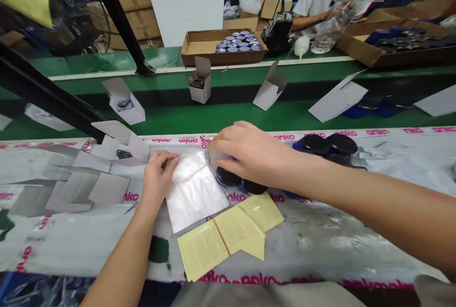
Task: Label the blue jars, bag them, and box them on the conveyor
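Note:
A stack of clear plastic bags (195, 193) lies flat in front of me. At its upper left edge, my left hand (158, 176) has thumb and forefinger pinched on the plastic. My right hand (245, 150) is curled at the upper right edge of the stack, above several round black-lidded blue containers (228, 177). Something whitish and translucent shows between its thumb and fingers; what it is I cannot make out. Yellow printed label sheets (228, 233) lie below the bags, nearer to me.
Opened white boxes (123, 148) stand left of the bags. More black-lidded containers (315, 144) sit to the right. Behind runs a green conveyor belt (228, 119) carrying white boxes, with a cardboard tray (199, 52) beyond. A black post (117, 17) slants at left; a co-worker's arm (309, 21) reaches in at back right.

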A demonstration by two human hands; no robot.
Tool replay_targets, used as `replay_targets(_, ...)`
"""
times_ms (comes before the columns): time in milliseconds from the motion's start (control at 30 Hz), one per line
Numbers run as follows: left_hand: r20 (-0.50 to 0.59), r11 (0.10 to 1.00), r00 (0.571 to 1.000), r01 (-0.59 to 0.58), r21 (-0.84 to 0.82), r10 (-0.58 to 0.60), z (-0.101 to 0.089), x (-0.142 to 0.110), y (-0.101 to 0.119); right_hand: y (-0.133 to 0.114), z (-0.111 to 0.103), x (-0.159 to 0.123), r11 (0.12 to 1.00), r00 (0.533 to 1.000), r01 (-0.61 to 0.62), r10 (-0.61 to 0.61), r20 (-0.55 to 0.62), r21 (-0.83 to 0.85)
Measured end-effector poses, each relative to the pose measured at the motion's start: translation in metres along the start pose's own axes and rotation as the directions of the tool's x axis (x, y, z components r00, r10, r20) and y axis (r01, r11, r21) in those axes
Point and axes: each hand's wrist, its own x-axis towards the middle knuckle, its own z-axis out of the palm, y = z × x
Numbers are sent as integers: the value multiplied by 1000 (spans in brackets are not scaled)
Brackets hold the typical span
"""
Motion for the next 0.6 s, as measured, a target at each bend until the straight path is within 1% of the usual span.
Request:
replay_targets(67, -63, 999, 997, -39, 5, 39, -3, 0, 6, -6, 8, -5, 995, 998, -60, 58, 28, 78)
replay_targets(133, -108, 998, 992, -69, -17, 66, -5, 0, 13, -4, 19, 5, 978, 991, -137, 133, 32, 160)
replay_targets(167, -108, 997, 992, -75, -30, 72, -6, 1, 15, -2, 25, 13, 965, 985, -175, 171, 36, 195)
replay_targets(200, -91, 997, 993, -73, -39, 70, -5, 2, 17, 0, 32, 23, 953, 978, -207, 202, 45, 222)
replay_targets(267, -5, 999, 999, -32, -29, 32, -3, 6, 19, 6, 44, 43, 937, 969, -247, 233, 82, 248)
replay_targets(333, 84, 1000, 996, 23, 8, -24, 0, 12, 18, 11, 53, 59, 932, 964, -260, 236, 121, 254)
replay_targets(400, 141, 998, 988, 59, 21, -62, 2, 19, 17, 15, 57, 68, 926, 961, -268, 238, 140, 267)
replay_targets(500, 172, 998, 983, 65, 12, -66, -1, 30, 19, 21, 59, 72, 907, 961, -271, 236, 144, 321)
replay_targets(600, 172, 999, 984, 39, 0, -39, -8, 37, 30, 26, 59, 72, 870, 965, -263, 233, 123, 417)
